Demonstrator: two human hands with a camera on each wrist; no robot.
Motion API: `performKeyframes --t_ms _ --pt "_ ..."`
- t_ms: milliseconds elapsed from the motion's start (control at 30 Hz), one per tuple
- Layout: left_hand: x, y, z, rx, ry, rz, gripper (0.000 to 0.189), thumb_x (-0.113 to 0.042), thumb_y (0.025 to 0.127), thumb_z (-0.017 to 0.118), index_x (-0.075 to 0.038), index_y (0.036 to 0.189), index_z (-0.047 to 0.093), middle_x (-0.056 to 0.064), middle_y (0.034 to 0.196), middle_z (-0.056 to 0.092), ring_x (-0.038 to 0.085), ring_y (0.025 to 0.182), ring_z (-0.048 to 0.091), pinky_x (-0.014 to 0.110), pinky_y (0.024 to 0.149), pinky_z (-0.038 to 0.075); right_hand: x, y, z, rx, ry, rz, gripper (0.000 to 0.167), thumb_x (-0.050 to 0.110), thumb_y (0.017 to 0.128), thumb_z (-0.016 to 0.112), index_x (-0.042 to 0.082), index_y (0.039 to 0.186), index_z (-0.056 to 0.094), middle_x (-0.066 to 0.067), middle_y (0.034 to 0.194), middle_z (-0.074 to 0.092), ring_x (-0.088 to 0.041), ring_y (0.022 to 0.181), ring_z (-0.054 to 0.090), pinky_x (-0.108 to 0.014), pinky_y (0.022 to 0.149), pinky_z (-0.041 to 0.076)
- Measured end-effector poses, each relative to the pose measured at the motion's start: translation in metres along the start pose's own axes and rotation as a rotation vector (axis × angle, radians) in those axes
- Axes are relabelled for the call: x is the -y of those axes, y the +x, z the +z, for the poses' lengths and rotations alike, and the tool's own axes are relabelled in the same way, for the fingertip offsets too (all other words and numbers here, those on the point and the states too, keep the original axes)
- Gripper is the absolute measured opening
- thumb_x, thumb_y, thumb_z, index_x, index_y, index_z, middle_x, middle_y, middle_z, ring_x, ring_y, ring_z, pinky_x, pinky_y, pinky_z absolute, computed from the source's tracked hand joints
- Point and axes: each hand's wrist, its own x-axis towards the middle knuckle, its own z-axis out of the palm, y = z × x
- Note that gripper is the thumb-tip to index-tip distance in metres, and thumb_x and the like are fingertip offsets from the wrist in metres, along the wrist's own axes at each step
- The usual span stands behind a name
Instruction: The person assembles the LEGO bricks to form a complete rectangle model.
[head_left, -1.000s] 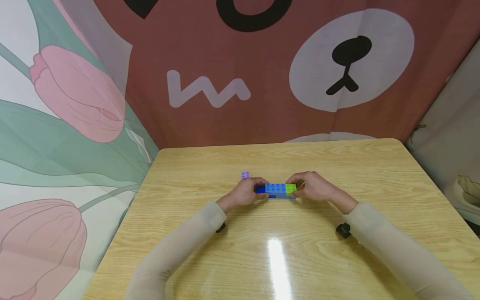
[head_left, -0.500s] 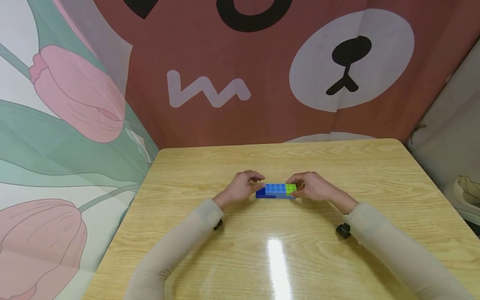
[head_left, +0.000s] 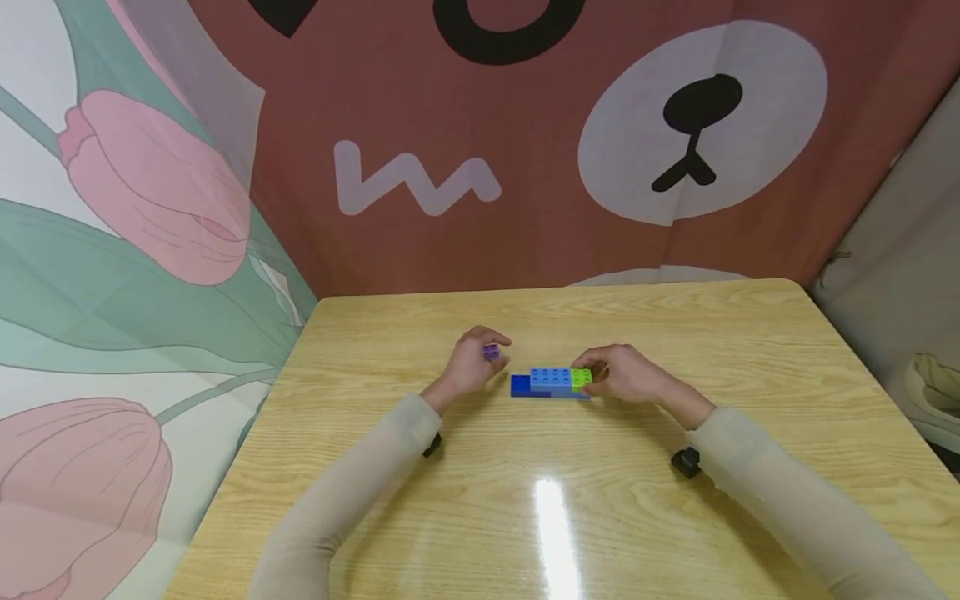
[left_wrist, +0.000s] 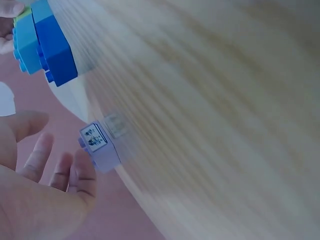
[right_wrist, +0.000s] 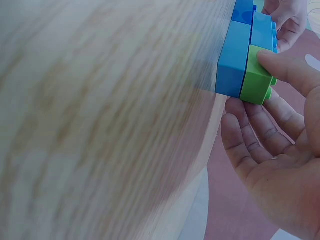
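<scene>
A low two-layer stack of toy building bricks sits on the table. Its top layer has a light blue brick (head_left: 551, 379) beside a lime green brick (head_left: 581, 380); below are a dark blue brick (head_left: 521, 387) and another light blue brick (right_wrist: 232, 60). My right hand (head_left: 628, 373) pinches the green brick at the stack's right end, thumb on one side and fingers on the other. My left hand (head_left: 467, 367) is spread around a small purple brick (left_wrist: 102, 150), which stands on the table with a printed picture on its side. In the left wrist view the fingers look apart from it.
The wooden table (head_left: 622, 500) extends to a patterned curtain (head_left: 450, 242) at its back edge. Small black devices (head_left: 686, 461) are strapped under both wrists. A light reflection lies on the tabletop in front of the stack.
My left hand has left the stack's dark blue end and moved left and away from me, around the purple brick. The right hand and the stack have stayed in place.
</scene>
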Motion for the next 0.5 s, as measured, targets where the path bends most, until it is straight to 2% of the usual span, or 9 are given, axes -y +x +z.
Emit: performKeyframes --t_ms 100,233,500 --pt "0.003 0.000 -0.001 -0.014 0.010 -0.030 0.028 -0.013 0.092 0.072 -0.008 0.119 0.071 0.013 0.130 0.061 0.033 0.122 0.057 0.048 0.108 0.044 -0.001 0.000 0.001 0.002 0.002 -0.002 0.041 0.024 0.087 0.079 0.014 0.125 0.068 -0.004 0.115 0.071 -0.015 0.095 0.065 -0.036 0.082 0.057" --pt "0.008 0.001 -0.003 -0.012 0.026 -0.066 0.031 -0.012 0.091 0.073 -0.008 0.121 0.071 0.014 0.131 0.061 0.033 0.125 0.056 0.047 0.110 0.043 -0.001 0.000 0.001 0.001 -0.002 -0.005 0.040 0.024 0.087 0.079 0.014 0.124 0.068 -0.003 0.115 0.071 -0.014 0.094 0.065 -0.035 0.081 0.057" --pt "0.015 0.002 -0.008 0.013 0.056 -0.103 0.035 -0.011 0.091 0.072 -0.006 0.125 0.068 0.015 0.129 0.063 0.030 0.116 0.062 0.044 0.101 0.050 -0.001 0.000 0.000 -0.008 -0.011 -0.015 0.040 0.023 0.086 0.079 0.014 0.124 0.068 -0.002 0.113 0.071 -0.013 0.092 0.065 -0.034 0.080 0.057"
